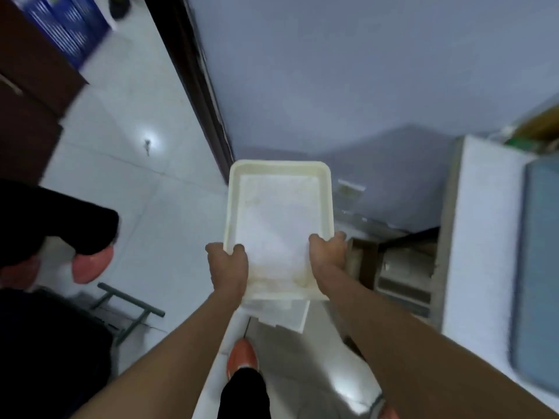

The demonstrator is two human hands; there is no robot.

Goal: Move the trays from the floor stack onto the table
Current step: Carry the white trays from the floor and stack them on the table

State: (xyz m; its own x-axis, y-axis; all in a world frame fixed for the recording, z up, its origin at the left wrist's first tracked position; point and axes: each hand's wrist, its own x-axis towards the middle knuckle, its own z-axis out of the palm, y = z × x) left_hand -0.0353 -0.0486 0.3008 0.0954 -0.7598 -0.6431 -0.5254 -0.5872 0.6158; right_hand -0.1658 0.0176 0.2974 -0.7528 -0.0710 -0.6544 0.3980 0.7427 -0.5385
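I hold a cream-white rectangular tray (279, 207) out in front of me, above the floor. My left hand (228, 267) grips its near-left rim with the thumb inside. On the near-right rim my right hand (328, 252) grips in the same way. The tray is empty, with faint yellowish stains inside. Under its near edge the corner of another white tray (282, 316) shows lower down. The white table (481, 237) stands at the right, its edge apart from the tray.
A blue-grey mat (535, 282) lies on the table. Boxes and a dark gap (402, 267) sit between the tray and the table. Another person's dark-trousered leg and pink shoe (92, 264) stand at the left, near a green metal frame (130, 309). My orange shoe (242, 356) is below.
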